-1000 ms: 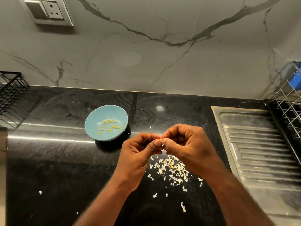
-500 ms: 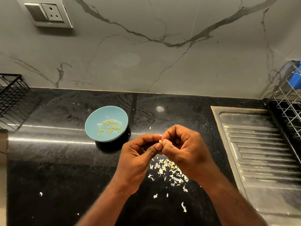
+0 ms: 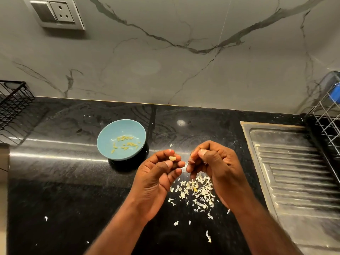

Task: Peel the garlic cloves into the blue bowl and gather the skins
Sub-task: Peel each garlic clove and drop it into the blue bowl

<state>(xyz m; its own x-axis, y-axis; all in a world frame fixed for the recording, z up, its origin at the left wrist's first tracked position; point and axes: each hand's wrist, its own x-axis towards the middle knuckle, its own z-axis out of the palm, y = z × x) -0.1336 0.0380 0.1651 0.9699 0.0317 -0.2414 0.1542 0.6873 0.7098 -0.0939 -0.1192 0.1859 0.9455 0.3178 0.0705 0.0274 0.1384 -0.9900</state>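
Note:
My left hand (image 3: 160, 173) pinches a small pale garlic clove (image 3: 172, 158) between thumb and fingertips, just right of the blue bowl (image 3: 106, 142). Several peeled yellowish cloves (image 3: 125, 142) lie inside the bowl. A short gap to the right, my right hand (image 3: 215, 162) has its fingers curled and pinches a bit of white garlic skin (image 3: 191, 159) at its fingertips. Below both hands a pile of white skins (image 3: 195, 192) is scattered on the black countertop (image 3: 64, 181).
A steel sink drainboard (image 3: 294, 172) fills the right side, with a wire rack (image 3: 329, 115) behind it. A black wire basket (image 3: 12, 107) sits at the far left. Stray skin flakes (image 3: 208, 236) lie near the counter's front. The marble wall carries a socket (image 3: 55, 13).
My hands were joined together on the clove; now they have pulled apart, the left keeping the clove and the right coming away with skin.

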